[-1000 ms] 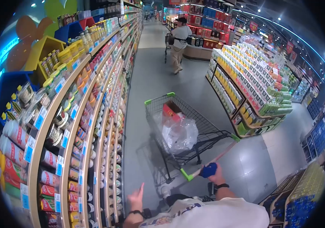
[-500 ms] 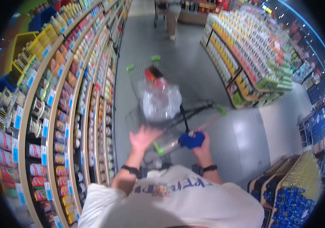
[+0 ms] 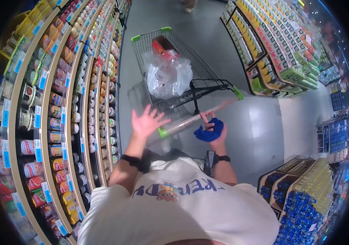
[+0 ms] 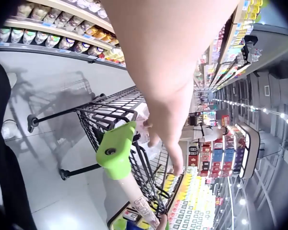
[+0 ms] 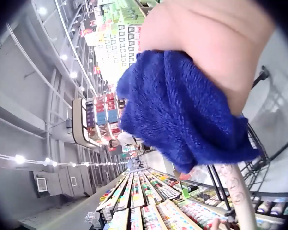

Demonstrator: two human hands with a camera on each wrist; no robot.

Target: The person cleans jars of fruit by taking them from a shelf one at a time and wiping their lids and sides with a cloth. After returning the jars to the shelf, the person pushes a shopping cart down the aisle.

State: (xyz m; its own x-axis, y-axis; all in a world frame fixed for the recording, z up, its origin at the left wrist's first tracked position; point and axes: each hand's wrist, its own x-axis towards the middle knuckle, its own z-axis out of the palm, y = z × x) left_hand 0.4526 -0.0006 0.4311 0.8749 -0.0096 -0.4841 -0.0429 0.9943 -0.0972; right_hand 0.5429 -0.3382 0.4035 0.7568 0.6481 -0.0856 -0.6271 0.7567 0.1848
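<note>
My left hand point(image 3: 145, 122) is held up with fingers spread, just left of the green end cap point(image 3: 163, 132) of the shopping cart's handle point(image 3: 187, 121). In the left wrist view that hand reaches past the cap with nothing in it. My right hand point(image 3: 220, 138) grips a bunched blue fluffy cloth point(image 3: 208, 131) close to the handle's middle, some fingers stretched toward the bar. From the right wrist, the cloth point(image 5: 177, 110) covers most of the fingers. Inside the cart point(image 3: 207, 57) are a clear plastic bag point(image 3: 169, 77) and a red box point(image 3: 163, 47).
Long shelves point(image 3: 66, 94) of jars and packets run along the left. A display of stacked cartons point(image 3: 276, 45) stands ahead on the right, and bins of blue-wrapped items point(image 3: 305, 216) sit near my right side. Another person's leg point(image 3: 189, 5) shows far ahead in the aisle.
The view has tilted down. My left hand has risen from low beside the cart to near the handle's left end, fingers spreading. The blue cloth in my right hand has moved in front of the bar.
</note>
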